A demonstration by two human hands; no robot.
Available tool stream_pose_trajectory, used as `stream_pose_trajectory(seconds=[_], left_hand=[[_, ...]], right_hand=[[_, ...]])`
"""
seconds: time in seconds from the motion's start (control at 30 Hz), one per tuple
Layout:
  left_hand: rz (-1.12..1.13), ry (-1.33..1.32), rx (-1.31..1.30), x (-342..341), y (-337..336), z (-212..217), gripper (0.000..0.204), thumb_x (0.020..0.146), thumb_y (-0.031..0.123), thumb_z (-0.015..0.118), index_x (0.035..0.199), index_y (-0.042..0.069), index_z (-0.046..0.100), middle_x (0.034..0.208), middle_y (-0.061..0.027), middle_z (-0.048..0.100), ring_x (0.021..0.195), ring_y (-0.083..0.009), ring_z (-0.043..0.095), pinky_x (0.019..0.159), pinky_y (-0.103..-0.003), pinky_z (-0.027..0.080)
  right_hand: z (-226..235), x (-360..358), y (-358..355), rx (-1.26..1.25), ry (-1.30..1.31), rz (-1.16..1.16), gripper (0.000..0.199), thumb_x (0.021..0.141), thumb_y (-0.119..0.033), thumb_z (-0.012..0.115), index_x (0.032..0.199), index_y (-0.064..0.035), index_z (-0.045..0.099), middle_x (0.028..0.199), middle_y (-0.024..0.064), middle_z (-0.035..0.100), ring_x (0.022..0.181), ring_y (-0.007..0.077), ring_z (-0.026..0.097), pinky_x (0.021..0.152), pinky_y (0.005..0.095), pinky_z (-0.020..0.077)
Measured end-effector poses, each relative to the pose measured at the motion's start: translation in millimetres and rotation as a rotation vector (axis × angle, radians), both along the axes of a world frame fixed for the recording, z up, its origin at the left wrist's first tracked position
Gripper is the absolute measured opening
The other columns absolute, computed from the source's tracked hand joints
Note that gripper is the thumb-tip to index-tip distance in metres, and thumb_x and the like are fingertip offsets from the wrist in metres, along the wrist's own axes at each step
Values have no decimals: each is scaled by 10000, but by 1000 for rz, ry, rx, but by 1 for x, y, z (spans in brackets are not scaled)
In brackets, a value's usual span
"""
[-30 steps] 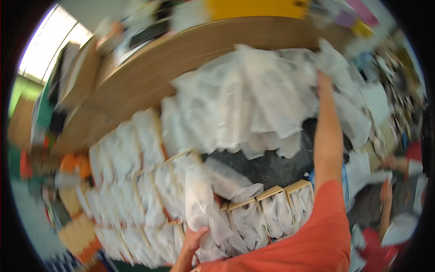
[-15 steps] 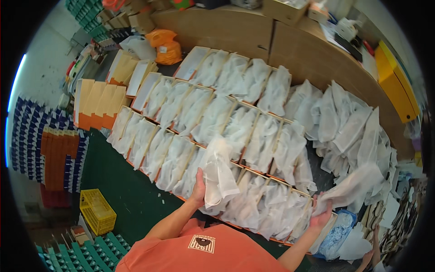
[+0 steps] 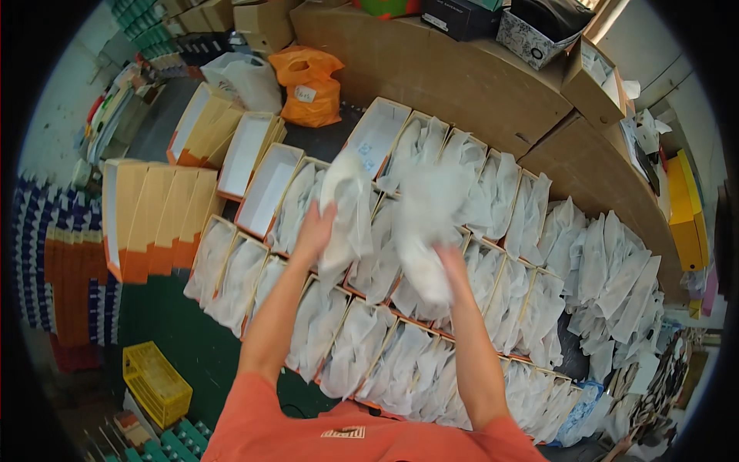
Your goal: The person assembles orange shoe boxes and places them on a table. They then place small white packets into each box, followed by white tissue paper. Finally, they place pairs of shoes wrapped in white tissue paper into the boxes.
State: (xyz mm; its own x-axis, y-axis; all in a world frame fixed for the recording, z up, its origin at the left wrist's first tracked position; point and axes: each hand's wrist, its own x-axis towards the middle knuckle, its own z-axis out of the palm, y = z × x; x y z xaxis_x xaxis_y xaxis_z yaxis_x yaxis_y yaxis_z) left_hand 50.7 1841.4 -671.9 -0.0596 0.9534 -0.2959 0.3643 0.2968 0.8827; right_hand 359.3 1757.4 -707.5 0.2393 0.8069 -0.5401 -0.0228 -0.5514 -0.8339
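My left hand (image 3: 315,231) is closed on a pale shoe in a thin white bag (image 3: 344,208), held upright above the rows of boxes. My right hand (image 3: 452,266) grips a second bagged shoe (image 3: 423,262), whose upper part is smeared by motion. Beneath both hands stand rows of open shoe boxes, most filled with white-bagged items (image 3: 362,327). An open box (image 3: 269,181) left of my left hand shows its pale inside, and so does another box (image 3: 377,138) farther back.
More bagged items (image 3: 608,262) lie heaped at the right. Nested tan-and-orange box parts (image 3: 158,219) stand at the left. An orange plastic bag (image 3: 309,86) sits behind the boxes, before a brown cardboard wall (image 3: 431,65). A yellow crate (image 3: 156,383) is at lower left.
Both hands have moved forward over the boxes with their bagged shoes. My right hand has swung far left from the heap, close to my left hand. The view has shifted leftward.
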Motion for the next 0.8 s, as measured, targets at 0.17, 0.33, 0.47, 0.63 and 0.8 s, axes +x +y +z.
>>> stream_pose_trajectory(seconds=[0.17, 0.33, 0.47, 0.63, 0.8], left_hand=[[-337, 531, 47, 35, 185, -2, 805, 949, 595, 424, 1527, 48, 304, 1456, -277, 451, 1386, -411, 402, 1146, -515, 279], [-456, 1156, 783, 55, 198, -127, 547, 991, 478, 360, 1326, 83, 537, 1271, -227, 614, 1325, -446, 444, 1091, -639, 254], [-850, 1320, 359, 84, 179, -102, 419, 1014, 347, 386, 1056, 60, 688, 1116, -222, 673, 1031, -365, 644, 994, -577, 378], [-516, 609, 577, 37, 77, -91, 548, 966, 231, 584, 1415, -49, 445, 1456, -255, 458, 1354, -405, 429, 1132, -448, 320], [-403, 297, 400, 111, -139, -44, 455, 956, 117, 589, 1373, -38, 495, 1415, -185, 516, 1310, -289, 488, 1065, -362, 403]], right_hand=[[119, -123, 121, 526, -180, 155, 761, 923, -363, 670, 1453, 87, 361, 1388, 275, 521, 1189, 292, 596, 952, 362, 500], [132, -95, -19, 819, -144, 382, 516, 850, -37, 698, 1332, 27, 527, 1203, 188, 639, 1031, 285, 662, 889, 369, 527], [57, 2, -155, 428, -293, 156, 385, 850, 6, 658, 1232, -14, 611, 1069, 151, 674, 920, 256, 682, 818, 338, 546], [18, 209, -270, 259, -919, -503, 258, 891, -70, 628, 1143, -17, 645, 965, 137, 704, 842, 240, 685, 739, 331, 538], [-49, 425, -315, 7, -1118, -587, 345, 838, -232, 692, 1108, -19, 662, 1057, 211, 662, 967, 365, 650, 838, 434, 524]])
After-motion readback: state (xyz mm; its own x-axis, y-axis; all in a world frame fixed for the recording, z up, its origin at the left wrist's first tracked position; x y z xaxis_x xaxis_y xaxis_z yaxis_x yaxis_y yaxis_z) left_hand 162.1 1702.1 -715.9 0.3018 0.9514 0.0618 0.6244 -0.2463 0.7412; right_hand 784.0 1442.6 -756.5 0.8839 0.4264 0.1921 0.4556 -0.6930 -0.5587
